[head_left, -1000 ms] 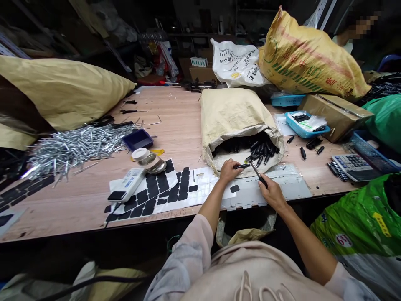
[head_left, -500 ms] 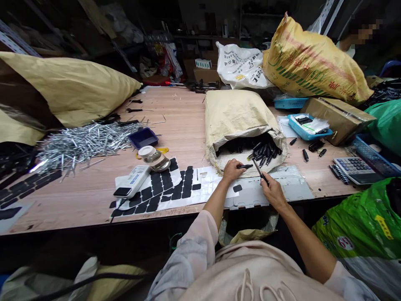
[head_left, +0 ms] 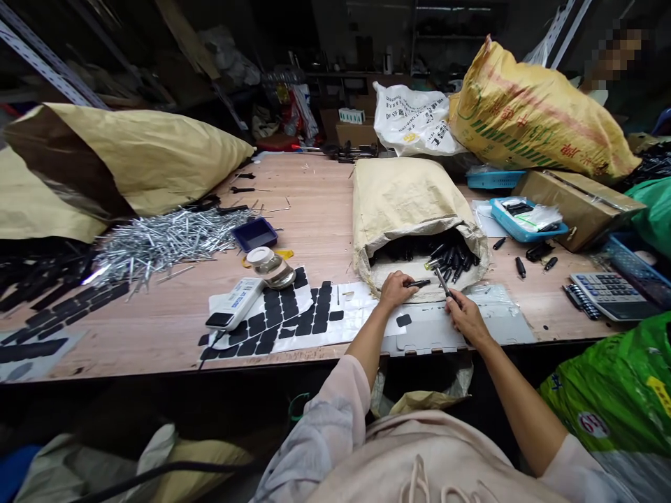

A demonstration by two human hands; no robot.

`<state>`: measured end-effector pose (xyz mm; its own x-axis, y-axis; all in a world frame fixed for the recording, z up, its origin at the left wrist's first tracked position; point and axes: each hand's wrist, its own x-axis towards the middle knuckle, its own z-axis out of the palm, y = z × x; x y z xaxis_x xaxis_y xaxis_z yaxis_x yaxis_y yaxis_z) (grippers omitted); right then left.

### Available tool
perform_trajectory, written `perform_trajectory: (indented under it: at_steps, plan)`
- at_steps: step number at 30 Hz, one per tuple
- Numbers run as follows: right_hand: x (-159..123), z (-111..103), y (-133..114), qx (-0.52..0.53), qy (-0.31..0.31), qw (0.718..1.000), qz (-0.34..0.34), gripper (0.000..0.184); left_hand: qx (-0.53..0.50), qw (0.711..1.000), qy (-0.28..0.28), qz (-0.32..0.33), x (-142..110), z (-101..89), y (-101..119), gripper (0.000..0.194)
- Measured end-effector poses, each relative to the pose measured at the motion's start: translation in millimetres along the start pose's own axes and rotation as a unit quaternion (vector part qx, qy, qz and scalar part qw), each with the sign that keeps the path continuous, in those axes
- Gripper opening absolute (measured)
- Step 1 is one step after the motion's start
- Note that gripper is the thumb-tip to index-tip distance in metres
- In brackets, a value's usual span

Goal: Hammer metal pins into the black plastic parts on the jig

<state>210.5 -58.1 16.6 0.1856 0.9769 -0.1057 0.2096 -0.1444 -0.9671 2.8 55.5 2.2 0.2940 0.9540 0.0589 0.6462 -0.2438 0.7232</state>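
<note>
My left hand (head_left: 397,290) is closed on a slim black pen-like piece (head_left: 420,283) at the mouth of a beige woven sack (head_left: 412,195). My right hand (head_left: 469,320) grips a tool with a black handle and a straight metal shaft (head_left: 441,281). The shaft points up and left toward the sack's opening, and something yellowish shows near its tip; I cannot make out the exact kind. Inside the sack lie several glossy black handle-shaped parts (head_left: 455,257), just beyond both hands. Grey sheet material (head_left: 435,332) lies under the hands along the table edge.
Leftward are a jar (head_left: 271,268), a white device (head_left: 235,302), sheets of black pads (head_left: 280,307), a navy tray (head_left: 255,235) and a heap of metal rods (head_left: 168,241). On the right stand a calculator (head_left: 611,295), a blue basket (head_left: 529,225) and a cardboard box (head_left: 581,202).
The whole view has shifted slightly to the right and down. The tool's shaft has swung a little in my right hand, with its handle lower; my left hand keeps its black piece.
</note>
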Motion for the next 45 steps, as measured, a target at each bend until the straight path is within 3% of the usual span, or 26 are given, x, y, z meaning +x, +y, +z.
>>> perform_trajectory:
  at_steps: [5,8,11,12,14,16,19,21,23,25,27,30,32,34,39,45]
  plan:
    - [12,-15,7,0.113,-0.031,0.993,-0.012,0.051,-0.06,0.998,-0.006,0.027,-16,-21.9,20,0.022]
    - [13,-17,9,0.13,-0.029,0.991,-0.021,0.05,-0.08,0.995,-0.001,0.051,-59,-41.3,40,0.024]
    - [12,-16,8,0.137,-0.03,0.99,-0.023,0.048,-0.107,0.986,-0.119,0.045,-122,-49.0,48,0.029]
    - [12,-16,8,0.139,-0.03,0.99,-0.022,0.048,-0.112,0.978,-0.171,0.036,-144,-46.6,47,0.031]
    - [11,-15,7,0.144,-0.031,0.989,-0.021,0.048,-0.076,0.972,-0.221,0.01,-181,-34.6,42,0.028]
    - [10,-15,6,0.149,-0.03,0.988,-0.021,0.049,-0.009,0.974,-0.227,-0.017,-208,-17.6,34,0.029]
    - [9,-15,7,0.16,-0.024,0.987,-0.021,0.048,0.051,0.967,-0.244,-0.049,-222,0.7,30,0.052]
    - [9,-16,8,0.175,-0.016,0.984,-0.023,0.047,0.038,0.963,-0.262,-0.041,-213,1.9,38,0.056]
    - [8,-17,9,0.191,-0.006,0.981,-0.027,0.046,-0.001,0.967,-0.255,-0.01,-190,-3.1,52,0.043]
    - [8,-18,10,0.202,0.005,0.979,-0.031,0.045,-0.039,0.977,-0.207,0.027,-155,-8.0,67,0.035]
    - [9,-18,10,0.209,0.009,0.977,-0.029,0.045,-0.052,0.989,-0.124,0.058,-110,-7.2,79,0.031]
    - [10,-17,11,0.22,0.003,0.975,-0.022,0.047,-0.021,0.998,-0.007,0.062,-40,7.3,87,0.026]
    - [12,-16,11,0.226,0.0,0.974,-0.019,0.047,0.021,0.998,0.029,0.044,-2,21.8,87,0.024]
    - [13,-16,11,0.228,0.001,0.974,-0.016,0.047,0.066,0.997,0.027,0.033,25,35.2,84,0.022]
    - [14,-15,7,0.233,0.004,0.972,-0.012,0.045,0.15,0.988,0.005,0.045,46,50.0,73,0.028]
    - [14,-15,9,0.236,0.007,0.971,-0.015,0.044,0.193,0.98,0.014,0.05,37,36.3,63,0.022]
